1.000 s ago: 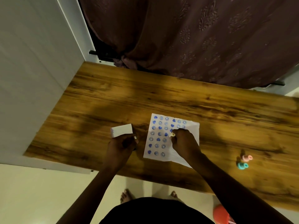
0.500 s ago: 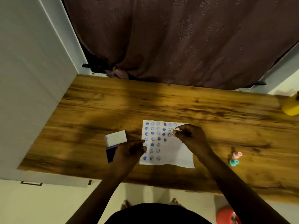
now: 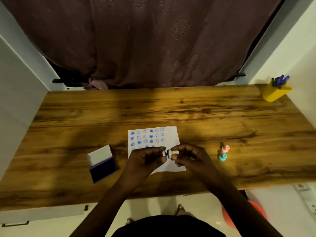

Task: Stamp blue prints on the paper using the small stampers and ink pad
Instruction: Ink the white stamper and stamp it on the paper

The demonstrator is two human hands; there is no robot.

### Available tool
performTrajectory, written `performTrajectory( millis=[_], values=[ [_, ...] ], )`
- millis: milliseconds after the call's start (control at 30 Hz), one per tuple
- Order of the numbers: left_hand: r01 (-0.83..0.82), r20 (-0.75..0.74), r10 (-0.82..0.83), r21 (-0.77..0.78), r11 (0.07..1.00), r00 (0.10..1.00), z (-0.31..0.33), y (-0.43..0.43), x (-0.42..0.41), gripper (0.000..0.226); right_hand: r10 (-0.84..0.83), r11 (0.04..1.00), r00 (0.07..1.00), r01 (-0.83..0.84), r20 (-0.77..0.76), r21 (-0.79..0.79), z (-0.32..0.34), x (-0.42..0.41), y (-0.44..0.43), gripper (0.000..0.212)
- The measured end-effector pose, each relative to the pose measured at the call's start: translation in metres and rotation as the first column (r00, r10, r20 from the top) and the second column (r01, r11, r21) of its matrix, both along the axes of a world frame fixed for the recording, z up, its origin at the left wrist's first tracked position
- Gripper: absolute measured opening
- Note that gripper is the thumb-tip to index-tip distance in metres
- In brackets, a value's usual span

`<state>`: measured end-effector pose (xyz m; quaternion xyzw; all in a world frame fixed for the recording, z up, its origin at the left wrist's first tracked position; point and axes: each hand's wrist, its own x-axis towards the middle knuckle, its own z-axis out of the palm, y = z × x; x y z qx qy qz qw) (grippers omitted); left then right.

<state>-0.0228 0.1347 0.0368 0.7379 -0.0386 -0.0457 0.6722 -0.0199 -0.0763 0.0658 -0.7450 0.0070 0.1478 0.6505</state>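
— How far along? Sheet status?

— Paper (image 3: pixel 172 142) on worktop (image 3: pixel 188 108), mostly filled: rows of blue prints over left and middle; right strip and near part bare. More stamping left, probably.

— Grips?

— Right hand (image 3: pixel 189 157) pinching cream stamper (image 3: pixel 173 153) above paper's near part; left hand (image 3: pixel 145 159) pinched on small cap (image 3: pixel 164 153) at its inked end.

— Containers?

— Ink pad (image 3: pixel 102 165) left of paper, lid up, pad exposed. Yellow cup (image 3: pixel 275 93) far right, blue pens inside. Pink stamper (image 3: pixel 225 148) and teal stamper (image 3: pixel 223 157) right of paper, unused.

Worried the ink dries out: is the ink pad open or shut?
Open. The ink pad has its white lid raised, leaving the dark blue pad exposed.
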Motion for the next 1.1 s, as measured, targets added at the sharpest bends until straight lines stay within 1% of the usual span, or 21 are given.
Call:
performTrajectory(
  millis=[67,200,300,433,500,567,667,733,833,867,900,933,1000,1033,1100],
  values=[
    [0.028,0.016,-0.029,0.017,0.999,0.999,0.003,-0.008,0.001,0.054,0.001,1.0,1.0,-0.001,-0.002,0.005,0.001,-0.002,-0.007,0.02],
    [0.068,0.058,-0.073,0.09,0.994,0.996,0.004,-0.022,0.004,0.043,-0.004,1.0,1.0,0.005,0.028,-0.014,0.001,-0.005,-0.019,0.019],
    [0.071,0.078,-0.081,0.114,0.991,0.994,0.002,-0.031,0.006,0.039,0.006,1.0,0.999,-0.005,0.031,-0.027,0.0,-0.006,-0.029,0.017],
    [0.106,0.024,-0.108,0.092,0.99,0.994,-0.001,-0.043,0.008,0.037,0.051,0.999,0.999,-0.051,-0.004,-0.016,-0.001,-0.007,-0.046,0.012],
    [0.119,0.02,-0.121,0.081,0.99,0.993,-0.004,-0.049,0.007,0.031,0.073,0.997,0.997,-0.073,-0.034,-0.016,-0.003,-0.008,-0.054,0.009],
    [0.122,0.015,-0.123,0.065,0.99,0.992,-0.005,-0.058,0.004,0.026,0.073,0.996,0.996,-0.075,-0.043,-0.045,-0.007,-0.01,-0.062,0.013],
    [0.129,0.014,-0.13,0.066,0.989,0.991,-0.01,-0.072,0.0,0.027,0.051,0.996,0.999,-0.052,-0.019,-0.066,-0.013,-0.014,-0.073,0.027],
    [0.144,0.008,-0.145,0.083,0.986,0.989,-0.014,-0.08,-0.001,0.029,0.02,0.995,1.0,-0.019,0.001,-0.1,-0.018,-0.018,-0.08,0.026],
    [0.166,-0.036,-0.163,0.108,0.98,0.986,-0.021,-0.091,0.001,0.033,0.008,0.988,1.0,-0.007,0.005,-0.154,-0.023,-0.02,-0.093,0.019],
    [0.173,-0.054,-0.167,0.138,0.975,0.984,-0.023,-0.095,0.001,0.035,0.018,0.983,1.0,-0.016,0.009,-0.184,-0.023,-0.02,-0.098,0.017],
    [0.181,-0.072,-0.171,0.169,0.969,0.983,-0.025,-0.098,0.002,0.036,0.029,0.968,0.999,-0.021,0.03,-0.251,-0.025,-0.02,-0.102,0.015],
    [0.183,-0.093,-0.168,0.192,0.964,0.981,-0.027,-0.101,0.003,0.038,0.041,0.934,0.997,-0.016,0.063,-0.356,-0.029,-0.018,-0.108,0.014],
    [0.163,-0.141,-0.135,0.212,0.964,0.981,-0.031,-0.106,0.006,0.041,0.076,0.818,0.99,0.004,0.115,-0.575,-0.037,-0.016,-0.117,0.012],
    [0.15,-0.163,-0.116,0.22,0.964,0.98,-0.033,-0.108,0.008,0.04,0.085,0.775,0.988,0.017,0.13,-0.632,-0.041,-0.014,-0.121,0.012],
    [0.135,-0.19,-0.091,0.234,0.963,0.978,-0.037,-0.11,0.01,0.037,0.082,0.728,0.987,0.035,0.137,-0.685,-0.051,-0.011,-0.124,0.012]
  ],
)
